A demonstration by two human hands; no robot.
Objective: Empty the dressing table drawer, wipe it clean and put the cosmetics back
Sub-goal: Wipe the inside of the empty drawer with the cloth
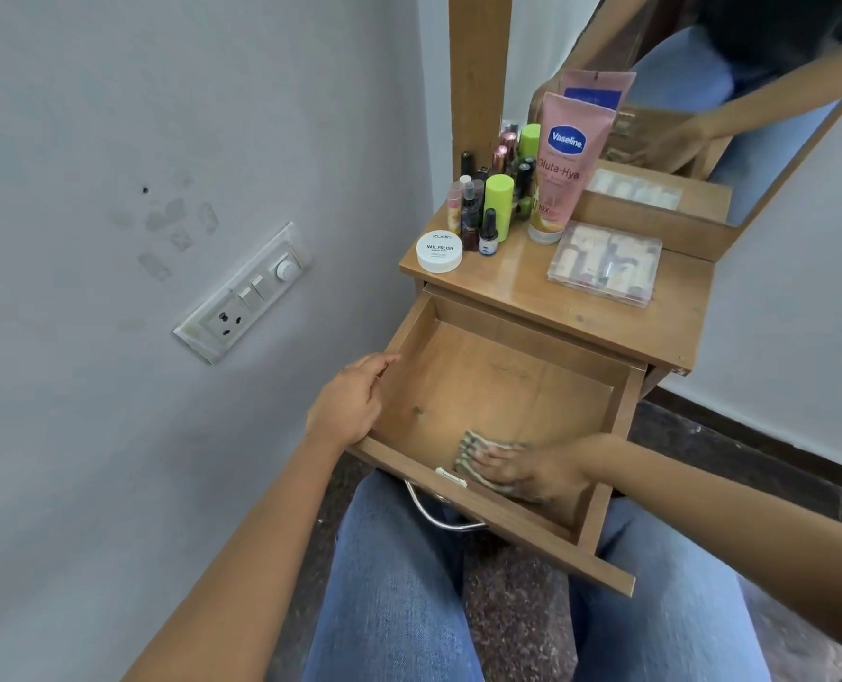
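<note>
The drawer [497,386] stands pulled out of the table [630,327] toward you, its front panel over your lap and the metal handle [438,514] pointing down at your jeans. Its floor is bare but for the cloth [473,447], which lies in the near part just inside the front wall, its striped end toward the left wall. Your right hand [522,472] lies flat on that cloth, fingers straight and close together, pointing left across the drawer and pressing it to the wood. Your left hand [355,401] holds the left wall, fingers curled over its rim, forefinger reaching along the edge toward the table. The cosmetics stand on the table top: a pink tube [569,164] upright on its cap, crimped end up and label facing you; a green bottle [499,199] just left of it among small dark bottles; a white tub [439,252] at the front left corner; a clear case [606,263] lying flat to the right. A mirror [704,91] rises behind them.
</note>
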